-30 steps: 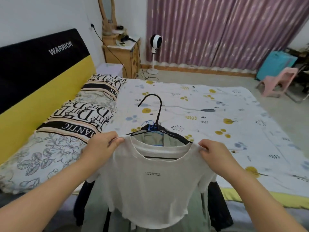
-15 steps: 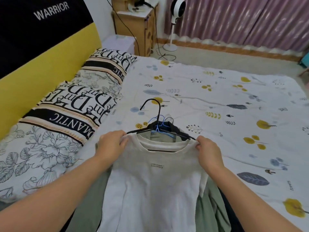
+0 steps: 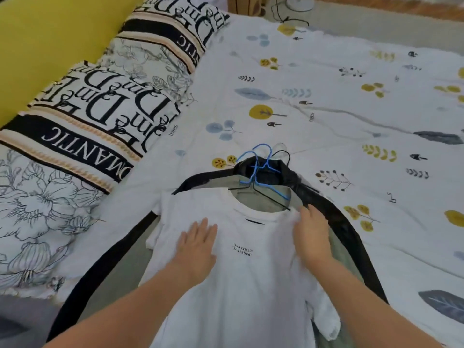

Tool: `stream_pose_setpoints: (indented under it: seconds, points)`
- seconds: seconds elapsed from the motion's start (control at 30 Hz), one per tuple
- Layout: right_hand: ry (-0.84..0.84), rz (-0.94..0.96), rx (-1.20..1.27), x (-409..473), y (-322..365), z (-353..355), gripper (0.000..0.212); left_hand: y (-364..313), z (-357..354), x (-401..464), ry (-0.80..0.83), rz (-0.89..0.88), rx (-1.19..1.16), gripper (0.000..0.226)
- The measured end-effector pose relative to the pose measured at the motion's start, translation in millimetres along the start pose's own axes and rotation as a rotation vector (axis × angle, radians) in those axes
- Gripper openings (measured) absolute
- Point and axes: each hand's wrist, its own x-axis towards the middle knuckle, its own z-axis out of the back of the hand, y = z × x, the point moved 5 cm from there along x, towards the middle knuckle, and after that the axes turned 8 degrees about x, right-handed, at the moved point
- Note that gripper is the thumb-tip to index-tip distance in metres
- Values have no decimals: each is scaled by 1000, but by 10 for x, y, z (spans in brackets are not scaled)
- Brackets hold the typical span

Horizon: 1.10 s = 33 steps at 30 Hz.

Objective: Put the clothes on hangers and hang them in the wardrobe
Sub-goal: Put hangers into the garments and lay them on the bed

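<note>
A white T-shirt (image 3: 241,292) with small black chest lettering lies flat on top of a pile of clothes on the bed. A thin black wire hanger (image 3: 272,200) shows inside its collar. My left hand (image 3: 197,249) rests flat on the shirt's chest with its fingers spread. My right hand (image 3: 312,234) lies on the shirt's right shoulder, fingers pointing at the collar, where the cloth is bunched. Under the shirt lie a grey-green garment (image 3: 120,272) and a black garment (image 3: 336,217). Blue wire hangers (image 3: 261,167) stick out above the collar.
The bed (image 3: 326,109) has a white sheet with a leaf print. Two patterned pillows (image 3: 100,109) lie along the left against a yellow headboard (image 3: 37,33). A fan base (image 3: 300,1) and a cable stand on the floor beyond the bed.
The shirt, held up by both shoulders before, now lies flat on the pile. My left hand has let go and moved onto the chest. The view has tilted down.
</note>
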Motion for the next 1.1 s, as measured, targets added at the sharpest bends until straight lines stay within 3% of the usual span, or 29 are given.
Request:
stream_pose_setpoints:
  seconds: [0.07, 0.2, 0.33, 0.43, 0.63, 0.83, 1.1]
  points:
    - [37, 24, -44, -170, 47, -247, 54, 2, -108, 107, 19, 2, 11, 68]
    - [371, 15, -168, -373, -2, -710, 66, 19, -264, 240, 119, -6, 21, 67]
    - [492, -17, -186, -271, -38, -724, 67, 43, -195, 298, 170, 6, -8, 64]
    - [507, -16, -182, -238, 43, -571, 65, -9, 34, 238, 146, 23, -64, 56]
    - [364, 56, -115, -566, 483, 48, 48, 25, 516, -343, 135, -85, -225, 43]
    - [490, 123, -254, -1453, 988, 472, 41, 451, 725, -1363, 76, -98, -296, 44]
    - [558, 277, -381, -2881, 1729, 884, 44, 1175, 632, -3019, 5, -83, -100, 38]
